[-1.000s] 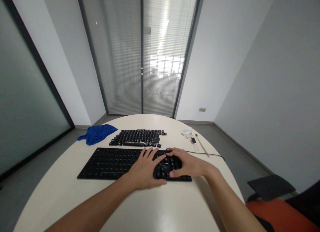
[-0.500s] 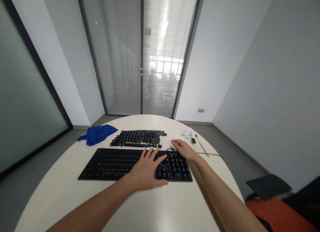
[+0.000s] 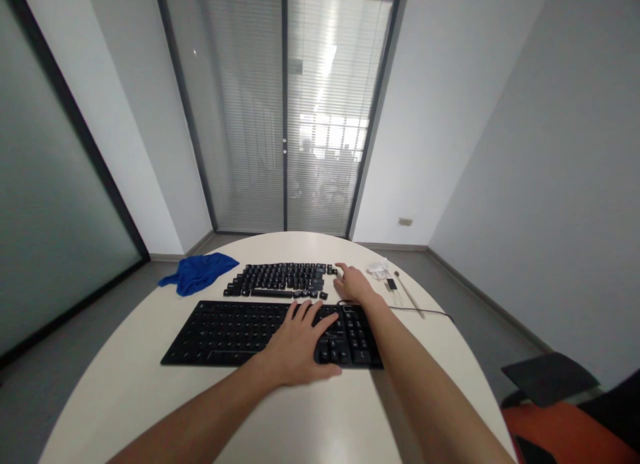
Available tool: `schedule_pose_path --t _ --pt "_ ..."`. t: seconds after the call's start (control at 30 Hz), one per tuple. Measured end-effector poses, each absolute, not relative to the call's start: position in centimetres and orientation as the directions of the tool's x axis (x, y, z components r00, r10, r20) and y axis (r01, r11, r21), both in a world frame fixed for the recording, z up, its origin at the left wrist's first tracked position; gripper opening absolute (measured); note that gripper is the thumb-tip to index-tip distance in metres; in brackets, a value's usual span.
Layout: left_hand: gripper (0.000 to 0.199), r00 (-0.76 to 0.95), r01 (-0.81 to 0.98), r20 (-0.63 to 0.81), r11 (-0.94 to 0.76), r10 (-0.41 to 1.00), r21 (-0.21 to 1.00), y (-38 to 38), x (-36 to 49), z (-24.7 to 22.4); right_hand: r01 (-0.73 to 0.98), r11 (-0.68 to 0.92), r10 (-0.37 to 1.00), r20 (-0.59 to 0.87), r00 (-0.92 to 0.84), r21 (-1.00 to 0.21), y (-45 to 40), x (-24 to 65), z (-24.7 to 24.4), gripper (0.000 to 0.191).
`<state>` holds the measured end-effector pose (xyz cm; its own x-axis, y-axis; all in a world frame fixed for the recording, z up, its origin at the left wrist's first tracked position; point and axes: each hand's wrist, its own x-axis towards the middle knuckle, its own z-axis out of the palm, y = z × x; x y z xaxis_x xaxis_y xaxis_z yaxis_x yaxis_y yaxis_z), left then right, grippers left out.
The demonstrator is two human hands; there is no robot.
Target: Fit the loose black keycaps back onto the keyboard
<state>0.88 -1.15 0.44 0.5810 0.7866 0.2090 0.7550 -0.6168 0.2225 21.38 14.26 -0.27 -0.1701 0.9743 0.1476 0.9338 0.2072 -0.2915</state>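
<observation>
A black keyboard [image 3: 225, 334] lies near the middle of the table. Most of its left part is stripped of keycaps, while the number pad keeps its caps. My left hand [image 3: 296, 344] rests on the keyboard right of centre, fingers spread, hiding part of it. Behind the keyboard, loose black keycaps [image 3: 285, 277] are laid out in rows, with a long space bar [image 3: 271, 293] in front. My right hand [image 3: 354, 283] reaches over the number pad to the right end of these rows. Its index finger is stretched out beside a few small keycaps [image 3: 333, 271], thumb apart; whether it touches one I cannot tell.
A blue cloth [image 3: 200, 272] lies crumpled at the back left of the round white table [image 3: 320, 421]. On the right are a white crumpled wrapper [image 3: 378, 269], a small black-ended tool [image 3: 392, 285], a thin brush [image 3: 410, 295] and a cable [image 3: 430, 311]. An orange chair [image 3: 570, 427] stands at right.
My right hand has moved forward and left, from the keyboard's upper right to the end of the loose keycaps. My left hand stays on the keyboard. The view has shifted slightly.
</observation>
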Motion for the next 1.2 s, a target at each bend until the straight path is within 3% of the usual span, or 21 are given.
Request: schedule_pose_path --t 0.27,0.6,0.9,1.07,1.2 --pt "0.094 0.580 0.758 0.217 -0.618 0.785 0.211 -1.3 0.9 0.7 0.941 0.209 0.972 0.165 -0.170 -0.265 13.8 21.7 -0.1 0.027" --pt "0.099 0.582 0.759 0.224 -0.621 0.782 0.195 -1.2 1.0 0.4 0.925 0.239 0.970 0.125 -0.210 -0.294 10.5 23.7 0.9 0.015" --pt "0.103 0.583 0.749 0.241 -0.628 0.776 0.211 -1.1 0.9 0.0 0.875 0.243 0.962 0.218 -0.163 -0.420 7.1 24.5 0.4 0.024" --pt "0.078 0.550 0.750 0.247 -0.601 0.798 0.274 -1.1 0.8 0.3 0.637 0.404 0.915 0.285 -0.287 -0.657 5.8 24.3 1.1 0.026" --pt "0.056 0.486 0.765 0.294 -0.563 0.823 0.312 -0.9 0.8 0.0 0.522 0.430 0.891 0.255 -0.375 -0.736 4.5 23.6 2.1 0.028"
